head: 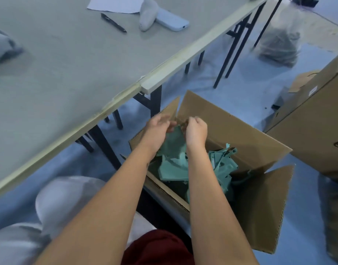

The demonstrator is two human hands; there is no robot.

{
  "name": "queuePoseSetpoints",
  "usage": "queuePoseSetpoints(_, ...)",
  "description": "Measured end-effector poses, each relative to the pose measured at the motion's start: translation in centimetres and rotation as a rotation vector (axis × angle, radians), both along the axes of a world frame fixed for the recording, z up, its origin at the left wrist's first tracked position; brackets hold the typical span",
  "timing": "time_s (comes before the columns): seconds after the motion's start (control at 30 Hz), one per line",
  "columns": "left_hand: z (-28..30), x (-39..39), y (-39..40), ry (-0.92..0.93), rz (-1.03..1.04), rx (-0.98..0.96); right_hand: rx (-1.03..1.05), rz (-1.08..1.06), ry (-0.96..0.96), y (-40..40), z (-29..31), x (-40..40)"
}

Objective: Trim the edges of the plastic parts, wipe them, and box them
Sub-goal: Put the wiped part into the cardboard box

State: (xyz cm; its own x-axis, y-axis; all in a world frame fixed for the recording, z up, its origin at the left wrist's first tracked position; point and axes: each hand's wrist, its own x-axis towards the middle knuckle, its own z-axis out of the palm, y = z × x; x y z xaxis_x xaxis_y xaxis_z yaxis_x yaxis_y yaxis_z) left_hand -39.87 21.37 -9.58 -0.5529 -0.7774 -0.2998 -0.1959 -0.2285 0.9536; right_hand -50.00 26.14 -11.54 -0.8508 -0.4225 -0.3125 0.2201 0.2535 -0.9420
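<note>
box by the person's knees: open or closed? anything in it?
Open. The cardboard box's flaps stand up and splay outward, and a loose pile of green plastic parts shows inside. How full it is: cannot tell.

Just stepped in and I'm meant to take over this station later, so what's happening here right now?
A person sits beside a table, both arms stretched over an open cardboard box on the floor. The box holds a loose pile of green plastic parts. The left hand and right hand are together above the pile, handling one green part; the motion blur hides the exact grip. On the table lie a pen, a sheet of paper and a phone, untouched.
</note>
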Motion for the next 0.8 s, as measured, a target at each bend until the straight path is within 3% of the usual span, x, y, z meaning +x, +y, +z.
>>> queuePoseSetpoints(0.17,8.9,0.9,-2.6,0.244,0.146,-0.215,-0.342,-0.001,0.266,-5.7,9.3,5.2)
queuePoseSetpoints(0.27,13.3,4.0,-5.1,0.253,0.276,-0.422,-0.497,0.026,0.322,-9.1,13.9,8.9)
queuePoseSetpoints(0.4,16.4,10.0,-8.6,0.402,0.425,-0.463,-0.604,0.131,0.312,-13.9,18.0,15.2)
queuePoseSetpoints(0.57,16.9,21.0,-13.1,0.469,0.8,-0.433,-0.503,0.61,0.41,-19.9,19.2,26.8)
queuePoseSetpoints(0.7,15.7,32.2,-14.8,0.281,1.114,-0.466,-0.451,1.004,0.526,-22.6,18.5,37.2)
queuePoseSetpoints(0.8,14.2,39.1,-15.2,0.155,1.217,-0.458,-0.405,1.25,0.56,-23.4,17.6,43.1)
